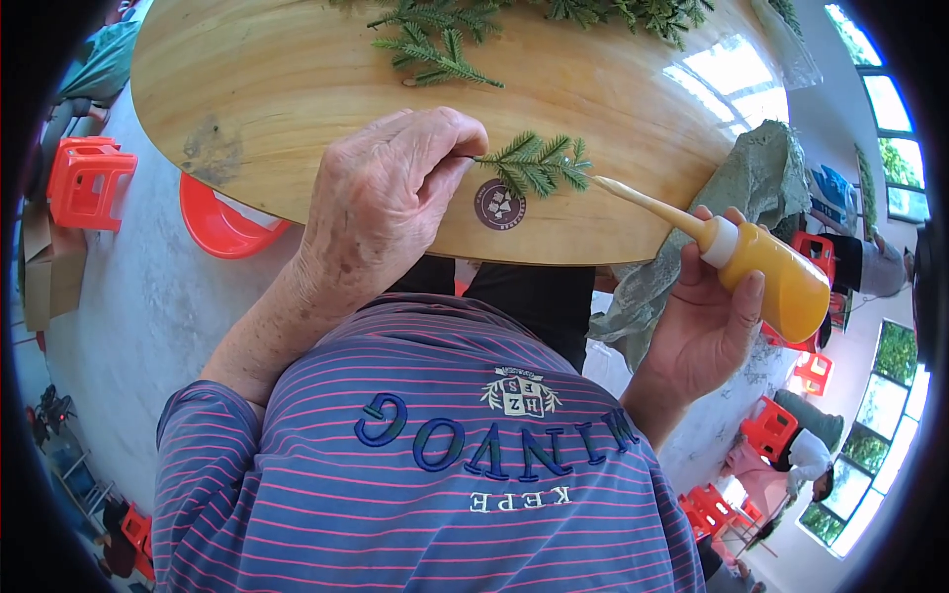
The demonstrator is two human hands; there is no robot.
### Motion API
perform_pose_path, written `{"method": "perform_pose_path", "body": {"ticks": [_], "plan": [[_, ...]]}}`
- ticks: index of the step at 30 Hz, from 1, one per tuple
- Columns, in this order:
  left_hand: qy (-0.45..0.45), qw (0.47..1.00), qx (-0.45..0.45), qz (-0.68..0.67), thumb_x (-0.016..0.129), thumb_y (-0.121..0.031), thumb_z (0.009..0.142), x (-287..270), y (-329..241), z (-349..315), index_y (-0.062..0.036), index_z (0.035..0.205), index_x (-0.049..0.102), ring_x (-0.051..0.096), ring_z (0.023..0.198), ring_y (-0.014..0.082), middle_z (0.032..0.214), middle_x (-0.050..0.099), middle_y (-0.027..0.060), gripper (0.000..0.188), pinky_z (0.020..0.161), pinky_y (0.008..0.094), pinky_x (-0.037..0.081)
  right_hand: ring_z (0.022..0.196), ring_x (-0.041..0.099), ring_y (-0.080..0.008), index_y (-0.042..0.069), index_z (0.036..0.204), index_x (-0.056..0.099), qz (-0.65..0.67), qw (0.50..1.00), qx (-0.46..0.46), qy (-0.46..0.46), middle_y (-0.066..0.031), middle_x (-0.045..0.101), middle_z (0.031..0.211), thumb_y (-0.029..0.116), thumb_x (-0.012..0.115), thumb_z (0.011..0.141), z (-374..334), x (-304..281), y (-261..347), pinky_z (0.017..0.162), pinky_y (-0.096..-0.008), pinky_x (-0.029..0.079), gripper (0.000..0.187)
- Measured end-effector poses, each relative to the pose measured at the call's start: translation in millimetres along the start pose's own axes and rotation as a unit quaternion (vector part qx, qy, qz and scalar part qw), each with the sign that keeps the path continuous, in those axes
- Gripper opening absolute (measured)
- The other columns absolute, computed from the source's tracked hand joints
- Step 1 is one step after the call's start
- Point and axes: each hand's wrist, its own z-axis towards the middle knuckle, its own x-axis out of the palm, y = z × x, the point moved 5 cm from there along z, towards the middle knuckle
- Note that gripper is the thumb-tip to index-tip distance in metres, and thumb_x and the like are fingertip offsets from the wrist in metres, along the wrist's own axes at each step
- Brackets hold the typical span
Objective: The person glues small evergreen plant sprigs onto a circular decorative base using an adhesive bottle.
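Note:
My left hand [390, 188] pinches the stem end of a small green artificial pine sprig [539, 163], held above the table's near edge. In my right hand [707, 326] is a yellow squeeze bottle [776, 282] with a white collar and a long tapered nozzle. The bottle is tilted, and its nozzle tip points left, at or very close to the sprig's needle tips; I cannot tell whether they touch. Small pale specks show on the needles there. Below the sprig, a round dark sticker [500, 205] lies on the tabletop.
More pine sprigs [440, 54] lie at the far side of the wooden table [326, 59]. A crumpled grey-green cloth [756, 173] hangs over its right edge. A red basin [222, 222] and red stool [89, 183] stand on the floor at left. People sit at right.

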Motion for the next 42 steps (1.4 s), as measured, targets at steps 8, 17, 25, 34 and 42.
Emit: {"method": "perform_pose_path", "body": {"ticks": [8,17,25,34,42], "plan": [[0.003,1.0,-0.005,-0.003,0.066,0.009,0.071,-2.7,1.7,-1.6,-0.0024,0.086,0.059,0.06,0.065,0.0153,0.074,0.059,0.0064,0.02,0.059,0.0251,0.048,0.106,0.054,-0.0444,-0.005,0.125,0.039,0.014,0.999,-0.019,-0.031,-0.0282,0.05,0.118,0.013,0.057,0.088,-0.1,-3.7,0.9,0.077,-0.0383,0.058,0.045],[0.004,1.0,-0.003,-0.003,0.065,0.01,0.072,-5.2,2.5,-1.6,-0.0023,0.086,0.058,0.061,0.067,0.0169,0.075,0.06,0.0071,0.02,0.061,0.0253,0.049,0.106,0.054,-0.0442,-0.004,0.126,0.04,0.012,1.0,-0.013,-0.016,-0.0272,0.05,0.118,0.014,0.056,0.089,-3.2,5.6,-1.0,0.079,-0.0379,0.058,0.044],[0.009,1.0,-0.004,-0.012,0.065,0.009,0.072,-7.4,5.9,-2.8,-0.0027,0.087,0.059,0.061,0.068,0.0185,0.075,0.06,0.0076,0.02,0.061,0.0263,0.049,0.114,0.048,-0.0448,-0.006,0.126,0.037,-0.009,1.0,0.003,0.017,-0.0282,0.045,0.124,0.017,0.053,0.092,-5.2,16.2,-8.4,0.083,-0.039,0.056,0.044],[-0.004,1.0,0.002,-0.011,0.066,0.007,0.072,-12.0,8.2,-5.3,-0.0038,0.086,0.059,0.061,0.067,0.0196,0.074,0.06,0.0072,0.019,0.059,0.0274,0.048,0.108,0.053,-0.0449,-0.004,0.127,0.039,0.0,1.0,-0.016,-0.017,-0.0273,0.05,0.118,0.014,0.057,0.089,-7.1,13.6,-5.9,0.077,-0.0374,0.059,0.045],[-0.007,1.0,0.007,-0.007,0.066,0.007,0.072,-13.8,8.3,-6.3,-0.0044,0.086,0.059,0.061,0.065,0.0195,0.074,0.06,0.0066,0.019,0.057,0.0277,0.048,0.11,0.051,-0.0448,-0.005,0.126,0.038,0.002,1.0,-0.001,0.017,-0.0277,0.047,0.121,0.015,0.055,0.09,-10.3,25.6,-10.8,0.08,-0.0385,0.057,0.045]]}}
